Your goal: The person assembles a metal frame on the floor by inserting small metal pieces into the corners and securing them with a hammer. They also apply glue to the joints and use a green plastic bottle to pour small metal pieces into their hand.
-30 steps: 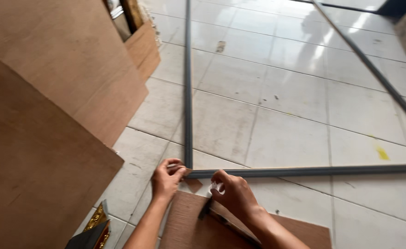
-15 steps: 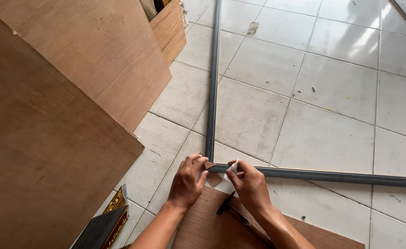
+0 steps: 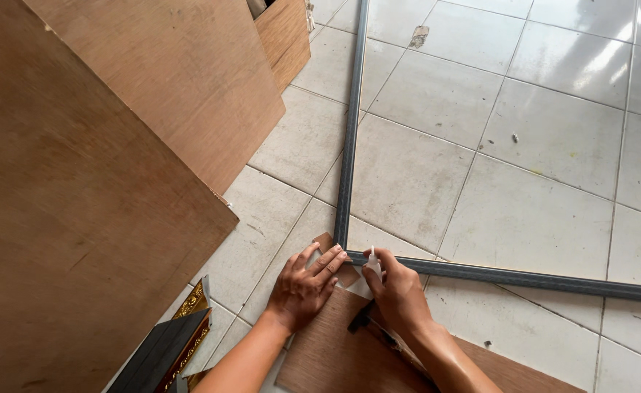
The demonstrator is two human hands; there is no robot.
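While left hand (image 3: 304,285) presses flat on frame corner (image 3: 344,251), right hand (image 3: 395,290) pinches small white nozzle (image 3: 372,256), tip up toward corner, grey rails (image 3: 351,131) running away and rightward.

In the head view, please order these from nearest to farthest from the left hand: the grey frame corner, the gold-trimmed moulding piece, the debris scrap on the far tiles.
1. Grey frame corner: at the fingertips of the left hand.
2. Gold-trimmed moulding piece: lower left, beside the forearm.
3. Debris scrap: far up, on the tiles past the long bar.
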